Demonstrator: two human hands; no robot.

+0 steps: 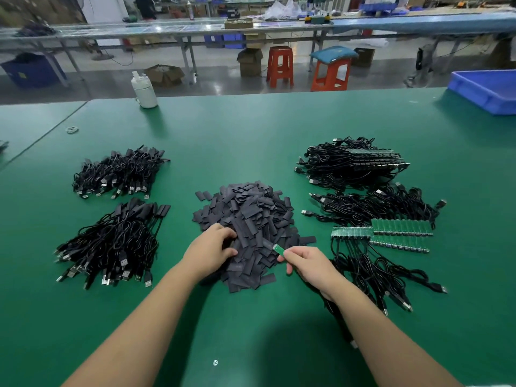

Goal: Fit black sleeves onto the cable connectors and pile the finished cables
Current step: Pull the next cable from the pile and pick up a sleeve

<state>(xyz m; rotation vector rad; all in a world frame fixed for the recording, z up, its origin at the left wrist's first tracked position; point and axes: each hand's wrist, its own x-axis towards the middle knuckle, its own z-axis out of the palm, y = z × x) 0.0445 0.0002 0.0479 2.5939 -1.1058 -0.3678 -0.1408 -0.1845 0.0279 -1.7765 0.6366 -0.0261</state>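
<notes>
On the green table [251,141], a green connector board [279,249] is pinched in the right hand [304,263] while the left hand [210,251], fingers curled at the sleeve heap's [251,219] seven o'clock edge, could lift several sleeves at once.

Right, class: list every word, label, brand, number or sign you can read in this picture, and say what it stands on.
None can be read.
Yellow label on the dark blue bin: too blurred.
Markings on the green circuit boards: too small.
White bottle and blue tray: no text shows.

Blue bin [485,90] cut off right.
</notes>
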